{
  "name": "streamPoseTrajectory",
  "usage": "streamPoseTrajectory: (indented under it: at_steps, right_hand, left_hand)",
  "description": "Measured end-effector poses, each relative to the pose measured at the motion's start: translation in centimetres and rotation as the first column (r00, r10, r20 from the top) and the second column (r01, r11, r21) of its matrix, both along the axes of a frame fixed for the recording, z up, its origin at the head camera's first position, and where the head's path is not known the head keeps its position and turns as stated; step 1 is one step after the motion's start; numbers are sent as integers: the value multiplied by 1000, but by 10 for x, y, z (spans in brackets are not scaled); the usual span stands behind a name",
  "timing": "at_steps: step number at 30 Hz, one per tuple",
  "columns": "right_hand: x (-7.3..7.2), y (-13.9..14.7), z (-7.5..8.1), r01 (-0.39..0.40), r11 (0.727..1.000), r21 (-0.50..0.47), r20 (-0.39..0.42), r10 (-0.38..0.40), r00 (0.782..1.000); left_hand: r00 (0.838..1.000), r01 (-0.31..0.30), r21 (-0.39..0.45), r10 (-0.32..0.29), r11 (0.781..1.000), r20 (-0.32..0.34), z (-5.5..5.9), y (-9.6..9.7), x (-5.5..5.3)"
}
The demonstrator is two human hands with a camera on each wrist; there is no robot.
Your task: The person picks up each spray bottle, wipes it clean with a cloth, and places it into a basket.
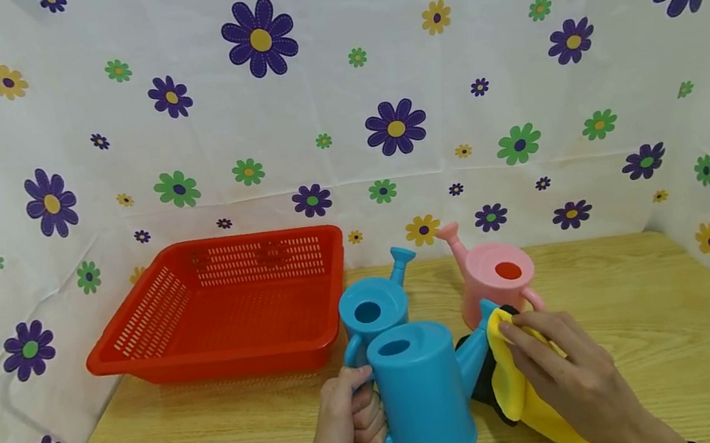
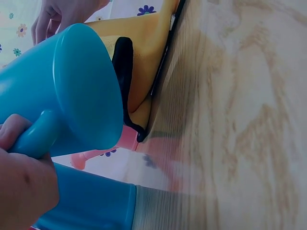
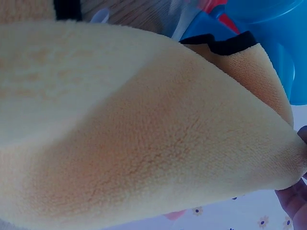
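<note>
My left hand (image 1: 355, 414) grips the handle of a blue watering can (image 1: 424, 401), which is held up off the table and nearly upright. In my right hand (image 1: 573, 365) a yellow cloth (image 1: 509, 374) with black edging is pinched against the can's spout. The cloth hangs down toward the table and fills most of the right wrist view. Behind the held can stands a second blue watering can (image 1: 373, 298), partly hidden. A pink watering can (image 1: 494, 270) stands farther back, beyond my right hand. The left wrist view shows the held can's base (image 2: 88, 91) from below.
A red plastic basket (image 1: 245, 362) with slotted walls stands at the back left of the wooden table (image 1: 222, 437). A white sheet (image 1: 336, 88) printed with flowers hangs behind and along both sides.
</note>
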State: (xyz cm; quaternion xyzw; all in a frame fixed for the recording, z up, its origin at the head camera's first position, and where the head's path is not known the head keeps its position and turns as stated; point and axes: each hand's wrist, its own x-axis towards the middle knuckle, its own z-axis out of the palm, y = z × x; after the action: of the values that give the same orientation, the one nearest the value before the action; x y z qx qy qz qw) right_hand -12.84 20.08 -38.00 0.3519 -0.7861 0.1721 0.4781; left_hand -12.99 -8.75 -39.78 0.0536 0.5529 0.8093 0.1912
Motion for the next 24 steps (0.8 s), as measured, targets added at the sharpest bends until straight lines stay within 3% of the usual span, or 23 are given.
streamPoseTrajectory:
  at_steps: [9,18,24]
  right_hand:
    - [3,-7,-6,-25,999,-34,91,28,995]
    - [3,-11,-9,-68,997,-43,90,72,993]
    - [7,-14,-11,-96,995,-15,136,97,986]
  left_hand:
    - [1000,13,22,-13,1000,14,1,0,0]
    - [1000,-2,40,2,999,12,3,3,0]
    - [1000,-6,71,6,997,10,3,3,2]
